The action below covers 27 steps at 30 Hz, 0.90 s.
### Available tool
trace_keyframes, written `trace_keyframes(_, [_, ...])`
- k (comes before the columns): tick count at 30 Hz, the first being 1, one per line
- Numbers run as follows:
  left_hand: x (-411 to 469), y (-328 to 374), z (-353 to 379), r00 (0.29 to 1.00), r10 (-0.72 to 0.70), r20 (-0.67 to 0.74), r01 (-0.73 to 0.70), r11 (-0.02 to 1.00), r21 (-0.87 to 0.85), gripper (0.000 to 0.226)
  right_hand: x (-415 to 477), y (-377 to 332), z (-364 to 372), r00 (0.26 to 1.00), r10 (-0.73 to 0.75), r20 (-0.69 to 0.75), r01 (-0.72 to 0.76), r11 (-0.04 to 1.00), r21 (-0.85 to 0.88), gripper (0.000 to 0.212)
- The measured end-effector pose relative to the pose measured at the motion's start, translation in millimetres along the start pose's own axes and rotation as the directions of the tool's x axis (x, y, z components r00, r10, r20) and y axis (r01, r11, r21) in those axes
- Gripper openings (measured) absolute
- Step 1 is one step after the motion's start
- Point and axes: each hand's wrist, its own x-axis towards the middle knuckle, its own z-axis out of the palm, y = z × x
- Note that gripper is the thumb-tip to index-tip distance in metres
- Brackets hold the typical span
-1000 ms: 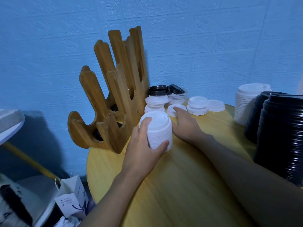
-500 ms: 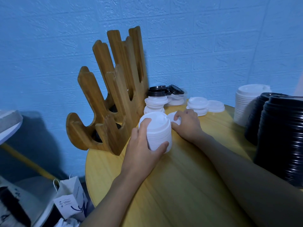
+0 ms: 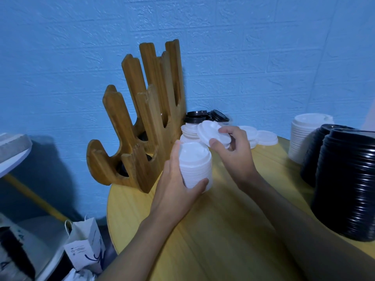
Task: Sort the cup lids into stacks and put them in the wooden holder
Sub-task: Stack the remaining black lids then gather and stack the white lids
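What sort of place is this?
Likely a café or takeaway drinks counter, though that's a guess: tall stacks of black lids and white lids crowd a round wooden table, and a wooden holder stands by the blue wall.

lids (image 3: 195,167): white | big stacks (image 3: 345,179): black | holder (image 3: 142,122): brown wood | wall (image 3: 60,47): blue | table (image 3: 223,230): yellow

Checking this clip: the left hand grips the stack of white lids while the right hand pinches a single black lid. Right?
No: the head view shows the single lid in the right hand is white, not black. The left hand does grip the stack of white lids.
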Motion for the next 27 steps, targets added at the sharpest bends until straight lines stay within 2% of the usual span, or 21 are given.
trace_keyframes(5, [-0.5,0.8,0.6,0.998,-0.061,-0.027,0.059,0.996,-0.064,0.123,-16.1,-12.3,5.6,0.952,-0.115,0.283,0.137,0.989,-0.059,0.027])
trace_keyframes(8, [-0.4,1.8,1.2,0.998,-0.059,-0.022,0.058,0.997,-0.057,0.121,-17.9,-5.5,6.4,0.905,-0.086,0.417,0.138,0.986,-0.094,0.031])
trace_keyframes(12, [0.6,-0.3,1.9,1.000,-0.007,-0.018,0.007,1.000,-0.006,0.111,-15.3,-1.8,5.4,0.875,-0.056,0.481,0.124,0.986,-0.111,0.035])
trace_keyframes(16, [2.0,-1.7,3.9,1.000,0.000,0.016,-0.001,0.999,0.053,0.087,-14.0,-4.0,2.7,0.859,-0.031,0.511,0.093,0.991,-0.095,0.040])
trace_keyframes(18, [2.7,-3.2,3.8,1.000,-0.012,0.015,0.011,0.997,0.070,0.081,-13.9,-1.5,2.2,0.851,-0.017,0.525,0.071,0.994,-0.083,0.042])
trace_keyframes(21, [2.7,-3.5,3.0,1.000,-0.012,0.015,0.010,0.996,0.087,0.080,-9.7,9.9,1.5,0.901,0.043,0.431,-0.014,0.997,-0.071,0.039])
trace_keyframes(22, [2.7,-3.2,2.9,1.000,-0.012,0.012,0.011,0.996,0.085,0.079,-5.2,18.2,-0.1,0.940,0.060,0.336,-0.013,0.990,-0.138,0.039])
trace_keyframes(24, [2.6,-3.1,2.8,1.000,-0.016,0.014,0.015,0.998,0.069,0.078,7.7,37.4,-6.7,0.991,0.073,0.115,-0.022,0.920,-0.391,0.048])
trace_keyframes(27, [3.4,-4.4,3.1,0.999,-0.019,0.034,0.018,0.999,0.043,0.077,30.5,60.4,-17.3,0.979,0.153,-0.138,-0.204,0.805,-0.557,0.052])
